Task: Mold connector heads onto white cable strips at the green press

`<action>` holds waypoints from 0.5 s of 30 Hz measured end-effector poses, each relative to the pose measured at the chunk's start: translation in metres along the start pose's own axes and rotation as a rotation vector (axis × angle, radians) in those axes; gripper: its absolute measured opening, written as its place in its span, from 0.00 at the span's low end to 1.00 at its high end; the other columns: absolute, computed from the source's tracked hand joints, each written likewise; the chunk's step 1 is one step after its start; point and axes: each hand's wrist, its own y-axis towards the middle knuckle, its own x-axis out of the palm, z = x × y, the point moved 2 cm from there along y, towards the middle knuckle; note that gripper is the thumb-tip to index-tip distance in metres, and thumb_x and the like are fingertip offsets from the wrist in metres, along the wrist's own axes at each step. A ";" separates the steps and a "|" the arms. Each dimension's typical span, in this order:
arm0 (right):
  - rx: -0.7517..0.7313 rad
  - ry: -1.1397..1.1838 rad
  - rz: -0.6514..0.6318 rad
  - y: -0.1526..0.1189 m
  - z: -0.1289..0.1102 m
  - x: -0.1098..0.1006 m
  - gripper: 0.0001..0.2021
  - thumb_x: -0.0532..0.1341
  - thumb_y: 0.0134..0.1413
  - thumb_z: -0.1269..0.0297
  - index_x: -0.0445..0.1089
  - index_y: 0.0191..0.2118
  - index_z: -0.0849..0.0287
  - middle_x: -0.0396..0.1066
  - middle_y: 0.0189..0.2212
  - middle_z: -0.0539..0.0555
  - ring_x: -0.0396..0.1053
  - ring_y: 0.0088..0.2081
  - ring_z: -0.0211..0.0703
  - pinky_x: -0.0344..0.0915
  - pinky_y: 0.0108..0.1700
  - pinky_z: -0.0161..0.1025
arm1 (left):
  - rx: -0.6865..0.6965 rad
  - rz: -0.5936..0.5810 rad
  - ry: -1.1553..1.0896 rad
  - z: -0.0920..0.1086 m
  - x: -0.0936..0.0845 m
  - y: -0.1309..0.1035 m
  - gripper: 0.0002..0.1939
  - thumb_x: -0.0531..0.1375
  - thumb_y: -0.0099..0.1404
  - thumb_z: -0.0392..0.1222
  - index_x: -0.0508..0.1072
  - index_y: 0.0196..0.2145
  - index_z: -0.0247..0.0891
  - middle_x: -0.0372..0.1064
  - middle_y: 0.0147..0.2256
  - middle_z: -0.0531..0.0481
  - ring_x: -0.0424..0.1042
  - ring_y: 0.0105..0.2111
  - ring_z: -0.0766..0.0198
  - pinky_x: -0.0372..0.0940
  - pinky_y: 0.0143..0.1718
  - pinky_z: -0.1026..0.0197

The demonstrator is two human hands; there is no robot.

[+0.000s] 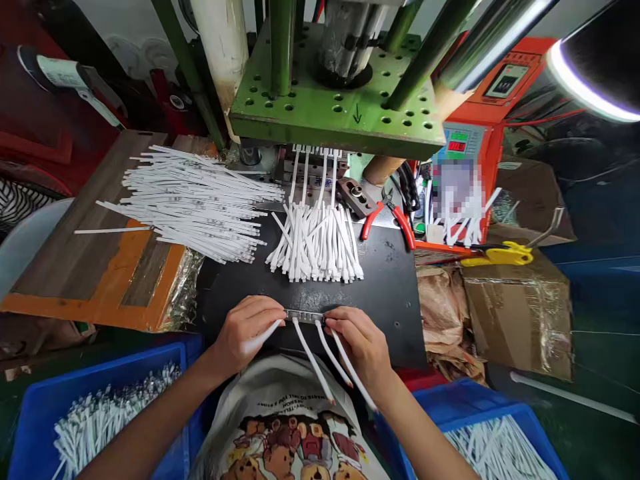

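Two ends of metal strip (305, 315) pinched: left hand (250, 331), right hand (360, 340) | shirt (295, 427): "STORY"

A ring lamp (583, 95) beyond the far right corner of the desk (390, 287) burns out to white with a violet fringe, and glare streaks the metal post (500, 40) beside it. The white bundle (320, 247) toward the far edge is nearly washed out; the black surface gives a dull sheen. Past the far left corner, things sink into dimness. Wide-angle distortion stretches the borders. A pixelated patch (456, 180) blots out detail off the right edge.
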 end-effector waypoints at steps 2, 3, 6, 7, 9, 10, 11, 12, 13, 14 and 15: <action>-0.015 0.001 0.004 -0.001 0.001 0.005 0.10 0.56 0.59 0.79 0.67 0.41 0.57 0.74 0.37 0.56 0.71 0.41 0.44 0.68 0.43 0.43 | 0.054 -0.025 0.042 -0.002 0.000 0.000 0.07 0.59 0.67 0.30 0.73 0.42 0.36 0.76 0.38 0.47 0.74 0.42 0.62 0.69 0.45 0.58; -0.022 0.002 0.013 -0.002 0.001 0.006 0.10 0.56 0.59 0.80 0.67 0.41 0.57 0.74 0.38 0.56 0.71 0.41 0.44 0.68 0.43 0.43 | 0.088 -0.029 0.075 -0.002 0.001 0.000 0.08 0.59 0.67 0.29 0.73 0.42 0.36 0.76 0.39 0.47 0.74 0.42 0.61 0.68 0.47 0.57; -0.010 -0.004 0.011 -0.002 0.000 0.000 0.10 0.56 0.59 0.79 0.67 0.41 0.57 0.73 0.38 0.56 0.71 0.40 0.44 0.68 0.42 0.42 | 0.153 -0.021 0.153 0.002 0.004 0.000 0.08 0.59 0.65 0.28 0.72 0.42 0.35 0.76 0.38 0.47 0.74 0.41 0.60 0.66 0.48 0.53; -0.006 0.007 -0.039 0.002 0.000 -0.005 0.09 0.56 0.60 0.78 0.67 0.41 0.57 0.73 0.38 0.56 0.71 0.40 0.43 0.68 0.42 0.41 | 0.158 -0.009 0.163 0.004 0.004 0.000 0.07 0.59 0.65 0.29 0.72 0.41 0.35 0.76 0.37 0.47 0.74 0.40 0.60 0.66 0.48 0.53; -0.018 0.055 -0.253 0.015 0.003 -0.019 0.10 0.55 0.61 0.76 0.68 0.43 0.57 0.73 0.39 0.56 0.71 0.39 0.41 0.69 0.41 0.38 | 0.139 -0.041 0.153 0.006 0.001 0.001 0.07 0.57 0.67 0.30 0.72 0.41 0.35 0.76 0.36 0.47 0.74 0.39 0.61 0.67 0.47 0.54; -0.032 0.071 -0.380 0.026 0.007 -0.027 0.11 0.54 0.62 0.76 0.69 0.45 0.57 0.73 0.40 0.55 0.72 0.40 0.40 0.69 0.41 0.36 | 0.140 -0.081 0.126 0.005 -0.003 0.004 0.07 0.55 0.68 0.30 0.72 0.42 0.36 0.75 0.36 0.47 0.74 0.39 0.61 0.68 0.46 0.55; -0.044 0.066 -0.477 0.041 0.012 -0.036 0.12 0.54 0.62 0.75 0.69 0.46 0.56 0.73 0.41 0.55 0.72 0.41 0.40 0.70 0.42 0.35 | 0.150 -0.144 0.086 0.003 -0.008 0.009 0.09 0.54 0.69 0.31 0.72 0.43 0.36 0.75 0.38 0.46 0.74 0.40 0.61 0.68 0.45 0.56; -0.047 0.034 -0.517 0.059 0.020 -0.044 0.12 0.55 0.62 0.74 0.70 0.47 0.56 0.73 0.42 0.55 0.72 0.41 0.41 0.70 0.44 0.36 | 0.167 -0.225 0.037 -0.002 -0.013 0.018 0.10 0.53 0.69 0.31 0.72 0.45 0.36 0.74 0.39 0.45 0.73 0.42 0.61 0.69 0.45 0.58; -0.035 -0.031 -0.491 0.081 0.031 -0.052 0.11 0.56 0.62 0.74 0.71 0.47 0.57 0.74 0.42 0.56 0.72 0.41 0.42 0.69 0.44 0.37 | 0.181 -0.297 -0.004 -0.008 -0.020 0.030 0.12 0.52 0.70 0.31 0.71 0.47 0.37 0.74 0.42 0.45 0.73 0.44 0.61 0.70 0.46 0.59; -0.007 -0.119 -0.412 0.107 0.044 -0.059 0.10 0.57 0.61 0.73 0.71 0.46 0.58 0.74 0.41 0.57 0.72 0.41 0.44 0.69 0.45 0.39 | 0.185 -0.343 -0.020 -0.018 -0.028 0.047 0.13 0.52 0.70 0.31 0.71 0.49 0.38 0.73 0.44 0.45 0.72 0.46 0.62 0.70 0.47 0.60; 0.023 -0.215 -0.298 0.134 0.059 -0.065 0.09 0.58 0.60 0.72 0.72 0.44 0.60 0.75 0.40 0.58 0.72 0.41 0.47 0.69 0.45 0.41 | 0.171 -0.360 0.003 -0.029 -0.035 0.069 0.14 0.52 0.70 0.31 0.70 0.50 0.38 0.72 0.46 0.45 0.71 0.48 0.62 0.69 0.49 0.61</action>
